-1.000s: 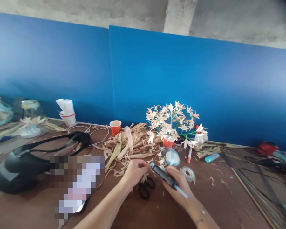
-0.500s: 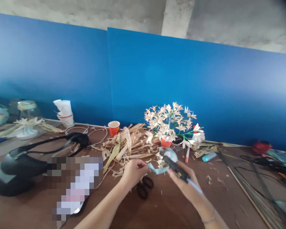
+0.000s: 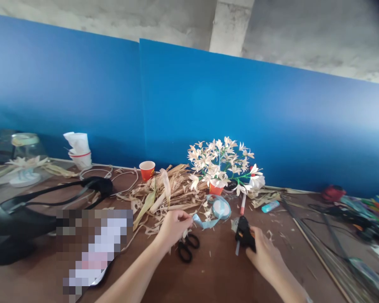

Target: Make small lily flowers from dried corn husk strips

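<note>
My left hand (image 3: 174,226) pinches the free end of a light blue ribbon (image 3: 206,223). The ribbon runs right to its roll (image 3: 221,209), lying in front of a bunch of pale flowers (image 3: 219,162) in a red cup (image 3: 215,189). Off to the right, my right hand (image 3: 261,248) has its fingers on a black hot glue gun (image 3: 244,235), which is down at the table with a translucent glue stick by it. Black-handled scissors (image 3: 185,253) lie just below my left hand, their blades partly hidden.
Dry corn husks (image 3: 167,189) are heaped behind my left hand. A red paper cup (image 3: 147,170) stands beyond them. At left are a black bag (image 3: 15,229) and a blurred-out phone-like object (image 3: 102,252). Thin rods (image 3: 322,256) and cables lie at right.
My right hand has carried the glue gun away from the ribbon, right and down to the table. My left hand still holds the ribbon end. The view has shifted slightly.
</note>
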Demonstrator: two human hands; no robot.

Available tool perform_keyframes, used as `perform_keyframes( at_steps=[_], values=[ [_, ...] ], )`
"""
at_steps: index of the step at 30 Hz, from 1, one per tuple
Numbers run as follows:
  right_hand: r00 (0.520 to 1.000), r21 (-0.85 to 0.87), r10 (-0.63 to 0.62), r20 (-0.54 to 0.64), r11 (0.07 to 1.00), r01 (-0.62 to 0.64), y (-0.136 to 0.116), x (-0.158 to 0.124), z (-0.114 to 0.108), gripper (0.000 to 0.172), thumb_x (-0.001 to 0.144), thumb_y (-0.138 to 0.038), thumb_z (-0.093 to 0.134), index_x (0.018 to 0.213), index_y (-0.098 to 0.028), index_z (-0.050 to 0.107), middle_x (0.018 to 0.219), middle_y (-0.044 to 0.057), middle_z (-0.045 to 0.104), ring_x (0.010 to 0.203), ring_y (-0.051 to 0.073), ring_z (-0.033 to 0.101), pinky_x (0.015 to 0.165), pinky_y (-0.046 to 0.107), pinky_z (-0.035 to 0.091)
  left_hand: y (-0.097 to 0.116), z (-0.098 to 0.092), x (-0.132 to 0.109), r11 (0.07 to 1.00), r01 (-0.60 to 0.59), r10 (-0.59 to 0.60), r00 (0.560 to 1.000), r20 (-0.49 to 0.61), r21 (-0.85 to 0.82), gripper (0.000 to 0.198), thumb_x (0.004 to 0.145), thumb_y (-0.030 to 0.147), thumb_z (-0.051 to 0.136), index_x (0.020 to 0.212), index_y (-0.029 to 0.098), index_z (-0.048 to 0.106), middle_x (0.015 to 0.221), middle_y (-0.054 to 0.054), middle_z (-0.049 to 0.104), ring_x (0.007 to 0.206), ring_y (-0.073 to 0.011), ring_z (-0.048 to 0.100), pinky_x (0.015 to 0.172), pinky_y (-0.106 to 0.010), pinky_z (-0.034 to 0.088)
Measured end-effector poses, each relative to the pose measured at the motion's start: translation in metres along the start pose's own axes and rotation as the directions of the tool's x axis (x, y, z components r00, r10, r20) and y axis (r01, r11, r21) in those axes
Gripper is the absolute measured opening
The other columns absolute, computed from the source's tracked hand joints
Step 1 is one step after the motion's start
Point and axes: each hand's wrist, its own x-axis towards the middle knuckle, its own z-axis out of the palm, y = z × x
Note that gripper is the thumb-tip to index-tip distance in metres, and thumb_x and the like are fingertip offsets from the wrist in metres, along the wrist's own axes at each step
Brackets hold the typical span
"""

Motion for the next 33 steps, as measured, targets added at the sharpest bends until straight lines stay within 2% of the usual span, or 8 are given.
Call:
perform_keyframes(
  at_steps=[6,9,11,14,17,23,29,33],
  values=[
    [0.988,-0.175,0.02,-0.156,0.983,-0.048,-0.025,-0.005,-0.027,0.028,0.067,-0.013,0.048,0.095,-0.013,0.053,0.09,0.015,0.062,0.091,0.033,0.057,0.073,0.045,0.04,0.007,-0.001,-0.002,0.998,0.015,-0.014,1.0,0.026,-0.058,0.019,0.064,0.029,0.055,0.061,0.012,0.064,0.057,-0.002,0.063,0.054,-0.0115,0.053,0.055,-0.021,0.039],
    [0.932,0.021,-0.194,-0.306,0.977,0.211,-0.051,-0.002,-0.025,0.027,0.074,-0.015,0.043,0.098,-0.018,0.054,0.101,0.012,0.06,0.097,0.028,0.055,0.081,0.043,0.041,0.01,0.0,-0.004,0.996,0.01,-0.005,0.998,0.055,-0.091,0.017,0.063,0.027,0.056,0.062,0.012,0.064,0.057,-0.002,0.063,0.055,-0.0118,0.054,0.055,-0.021,0.039],
    [0.87,0.238,-0.382,-0.313,0.855,0.461,-0.073,0.001,-0.016,0.033,0.076,-0.018,0.044,0.108,-0.018,0.051,0.106,0.011,0.059,0.101,0.023,0.054,0.087,0.037,0.042,0.011,0.0,-0.005,0.995,-0.004,0.01,0.998,0.065,-0.098,0.016,0.063,0.026,0.057,0.062,0.012,0.065,0.058,-0.002,0.064,0.056,-0.0123,0.055,0.056,-0.021,0.04],
    [0.845,0.472,-0.445,-0.297,0.7,0.535,-0.099,0.004,0.003,0.055,0.075,-0.016,0.048,0.127,-0.019,0.033,0.109,0.009,0.059,0.103,0.02,0.054,0.086,0.033,0.045,0.013,0.0,-0.005,0.995,-0.025,0.031,0.998,0.062,-0.098,0.016,0.063,0.025,0.056,0.063,0.012,0.066,0.06,-0.002,0.065,0.058,-0.0133,0.056,0.057,-0.022,0.041],
    [0.866,0.535,-0.39,-0.312,0.682,0.499,-0.112,0.003,0.017,0.056,0.076,-0.014,0.045,0.129,-0.016,0.026,0.099,0.009,0.062,0.092,0.019,0.059,0.08,0.033,0.048,0.012,0.0,-0.003,0.995,-0.029,0.034,0.998,0.057,-0.091,0.017,0.064,0.024,0.055,0.064,0.011,0.066,0.061,-0.003,0.066,0.059,-0.0138,0.057,0.059,-0.023,0.042],
    [0.753,0.26,-0.478,-0.452,0.737,0.624,-0.111,-0.005,0.019,0.046,0.078,-0.008,0.037,0.124,-0.016,0.032,0.11,0.012,0.057,0.099,0.021,0.056,0.076,0.032,0.049,0.0,0.002,0.001,0.998,-0.026,0.026,1.0,-0.009,0.059,0.02,0.065,0.028,0.054,0.065,0.013,0.067,0.058,-0.002,0.065,0.056,-0.0144,0.056,0.055,-0.023,0.041],
    [0.753,-0.088,-0.574,-0.322,0.81,0.579,-0.114,-0.004,0.012,0.034,0.078,-0.008,0.041,0.108,-0.021,0.049,0.085,0.005,0.061,0.065,0.015,0.061,0.049,0.022,0.042,0.0,0.003,-0.003,0.945,-0.041,0.061,0.997,-0.051,0.324,0.017,0.065,0.026,0.054,0.067,0.018,0.069,0.064,-0.001,0.068,0.063,-0.0153,0.059,0.065,-0.024,0.04],
    [0.675,-0.222,-0.664,-0.321,0.745,0.628,-0.113,0.002,0.007,0.023,0.079,-0.008,0.045,0.094,-0.02,0.056,0.076,0.002,0.059,0.058,0.012,0.056,0.049,0.021,0.035,0.004,0.004,-0.004,0.875,-0.093,0.147,0.986,-0.078,0.475,0.017,0.068,0.024,0.053,0.065,0.021,0.07,0.067,-0.002,0.069,0.072,-0.0167,0.059,0.078,-0.028,0.036]
  ],
)
